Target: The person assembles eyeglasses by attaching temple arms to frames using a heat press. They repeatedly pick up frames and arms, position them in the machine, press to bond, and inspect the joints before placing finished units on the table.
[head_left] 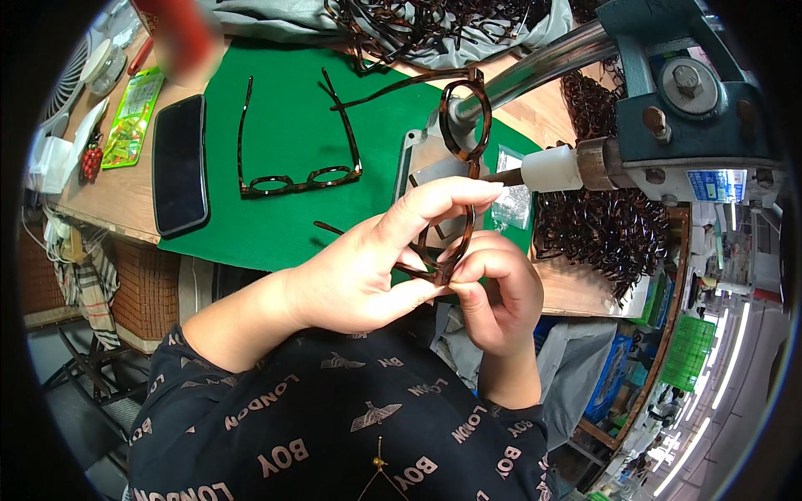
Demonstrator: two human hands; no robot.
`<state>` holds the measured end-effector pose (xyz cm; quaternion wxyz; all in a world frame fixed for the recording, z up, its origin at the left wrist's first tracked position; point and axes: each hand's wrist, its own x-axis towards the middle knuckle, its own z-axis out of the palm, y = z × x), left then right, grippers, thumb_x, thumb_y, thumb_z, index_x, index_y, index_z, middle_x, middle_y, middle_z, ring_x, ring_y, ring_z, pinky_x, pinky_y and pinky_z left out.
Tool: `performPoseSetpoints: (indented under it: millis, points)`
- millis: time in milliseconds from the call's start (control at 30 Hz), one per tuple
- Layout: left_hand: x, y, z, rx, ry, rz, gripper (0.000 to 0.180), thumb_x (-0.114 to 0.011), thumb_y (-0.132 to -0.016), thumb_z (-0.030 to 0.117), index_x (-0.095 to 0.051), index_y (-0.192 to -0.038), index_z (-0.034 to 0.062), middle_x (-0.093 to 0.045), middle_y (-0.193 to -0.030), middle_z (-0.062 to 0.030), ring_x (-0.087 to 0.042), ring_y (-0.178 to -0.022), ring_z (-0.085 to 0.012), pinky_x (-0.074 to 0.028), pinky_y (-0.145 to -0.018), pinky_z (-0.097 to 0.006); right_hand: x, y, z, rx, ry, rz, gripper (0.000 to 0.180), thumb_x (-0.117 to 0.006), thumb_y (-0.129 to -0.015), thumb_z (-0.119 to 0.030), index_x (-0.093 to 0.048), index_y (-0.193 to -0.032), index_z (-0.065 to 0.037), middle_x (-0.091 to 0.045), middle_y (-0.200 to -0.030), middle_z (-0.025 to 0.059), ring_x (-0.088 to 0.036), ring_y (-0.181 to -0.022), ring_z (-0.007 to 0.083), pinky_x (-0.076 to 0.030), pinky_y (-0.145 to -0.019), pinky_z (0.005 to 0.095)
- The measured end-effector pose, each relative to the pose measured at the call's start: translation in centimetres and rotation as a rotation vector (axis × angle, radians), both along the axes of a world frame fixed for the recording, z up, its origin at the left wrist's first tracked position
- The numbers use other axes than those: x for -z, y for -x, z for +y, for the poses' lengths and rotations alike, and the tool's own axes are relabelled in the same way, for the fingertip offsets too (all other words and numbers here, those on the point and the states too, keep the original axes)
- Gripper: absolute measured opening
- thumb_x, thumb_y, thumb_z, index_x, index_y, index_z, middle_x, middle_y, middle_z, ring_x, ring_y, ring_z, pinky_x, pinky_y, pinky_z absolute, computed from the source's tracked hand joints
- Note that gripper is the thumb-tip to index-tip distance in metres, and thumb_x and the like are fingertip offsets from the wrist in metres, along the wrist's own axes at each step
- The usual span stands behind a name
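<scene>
Nearest the body, over the near edge of the workbench (pixel 576 292), both hands meet around a tortoiseshell eyeglass frame (pixel 458 142). The left hand (pixel 359 267) has its thumb and forefinger stretched forward and closed on the frame's lower part, the forefinger lying over the top of the rim and the thumb underneath. The right hand (pixel 497 292) is curled, its fingertips pressed together and pinching the frame's bottom corner right beside the left thumb. The frame stands almost upright between the two hands; its upper lens ring rises clear of the fingers and sits against the end of a slanted metal rod (pixel 535 67) of a blue-green bench machine (pixel 677 92) at the right edge.

Just beyond the hands lie a metal plate (pixel 426 163) and a small clear plastic bag (pixel 511 196) on a green mat (pixel 284 108). In the mat's middle rests a finished pair of tortoiseshell glasses (pixel 296 179), temples open and pointing to the far edge. A black smartphone (pixel 179 163) overlaps the mat's left edge. A pile of frames (pixel 597 225) fills the right side; another heap (pixel 434 25) sits on grey cloth at the far edge.
</scene>
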<state>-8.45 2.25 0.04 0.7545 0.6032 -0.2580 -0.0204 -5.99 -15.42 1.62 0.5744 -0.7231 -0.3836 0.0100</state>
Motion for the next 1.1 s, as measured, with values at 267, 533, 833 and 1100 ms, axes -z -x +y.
performPoseSetpoints:
  millis: [267,533,833,1100]
  points:
    - [0.5,-0.1,-0.4,-0.021,-0.002,-0.026,0.073,-0.052,-0.071,-0.012,-0.022,-0.136,0.004,-0.03,-0.139,-0.016,-0.032,-0.13,-0.0275,-0.044,-0.091,-0.029,-0.3,-0.1,-0.1,0.049,0.054,-0.039,0.011,-0.065,-0.073,0.001,-0.057,-0.081,-0.002,-0.059,-0.076,0.0079,-0.058,-0.072,0.0241,-0.046,-0.066,0.0323]
    - [0.0,-0.1,-0.7,0.047,0.101,0.066,0.079,-0.055,-0.073,-0.015,-0.016,-0.138,0.0067,-0.027,-0.142,-0.016,-0.03,-0.131,-0.0276,-0.049,-0.084,-0.027,-0.6,-0.1,-0.5,0.027,-0.01,0.104,0.01,-0.065,-0.071,0.003,-0.06,-0.079,0.001,-0.062,-0.077,0.0083,-0.058,-0.071,0.0219,-0.046,-0.068,0.0308]
    - [-0.8,-0.6,-2.3,0.036,0.371,0.134,0.077,-0.054,-0.075,-0.013,-0.019,-0.138,0.012,-0.03,-0.139,-0.0107,-0.035,-0.126,-0.0214,-0.046,-0.086,-0.027,-3.1,-1.5,-1.2,-0.079,-0.16,0.678,0.011,-0.062,-0.079,0.004,-0.055,-0.087,0.002,-0.06,-0.079,0.0065,-0.057,-0.076,0.0108,-0.047,-0.068,0.0224]
    - [-2.2,-4.4,-6.1,-0.181,0.47,0.022,0.081,-0.055,-0.075,-0.016,-0.013,-0.138,0.0137,-0.018,-0.146,-0.0136,-0.023,-0.133,-0.0211,-0.047,-0.083,-0.026,-5.2,-2.0,-3.1,0.374,-0.121,-0.029,0.014,-0.056,-0.079,0.007,-0.055,-0.092,0.003,-0.06,-0.091,0.0132,-0.058,-0.081,0.0178,-0.047,-0.071,0.0286]
